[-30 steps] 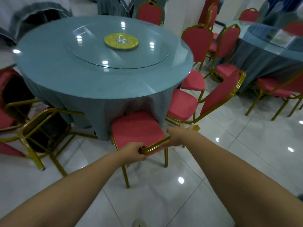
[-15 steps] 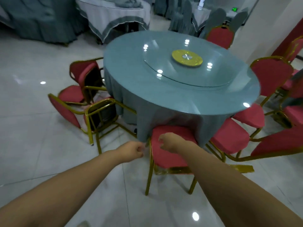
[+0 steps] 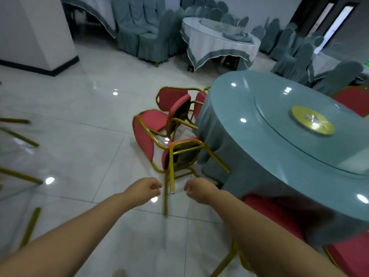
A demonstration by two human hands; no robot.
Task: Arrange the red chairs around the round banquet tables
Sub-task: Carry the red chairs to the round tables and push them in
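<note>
A round banquet table [image 3: 259, 124] with a blue-grey cloth and a glass turntable carrying a yellow disc [image 3: 312, 122] fills the right. Three red chairs with gold frames lie toppled in a heap against its left side: one tipped chair [image 3: 179, 156] nearest me, one on its side [image 3: 145, 136] and one behind [image 3: 171, 98]. A gold leg end [image 3: 172, 187] of the nearest chair points between my hands. My left hand [image 3: 143, 189] and my right hand [image 3: 197, 191] hover either side of it, fingers curled, holding nothing. A red chair seat [image 3: 275, 212] sits tucked under the table beneath my right arm.
Gold chair legs [image 3: 20, 176] poke in from the left edge. Another red chair [image 3: 355, 100] stands at the table's far side. Grey-covered chairs [image 3: 143, 33] and a white-clothed table [image 3: 219, 41] stand behind. A white pillar [image 3: 30, 33] rises at upper left.
Both hands let go of the chair pushed under the table. The view swung left, and my hands now hover by the leg of the toppled chairs.
</note>
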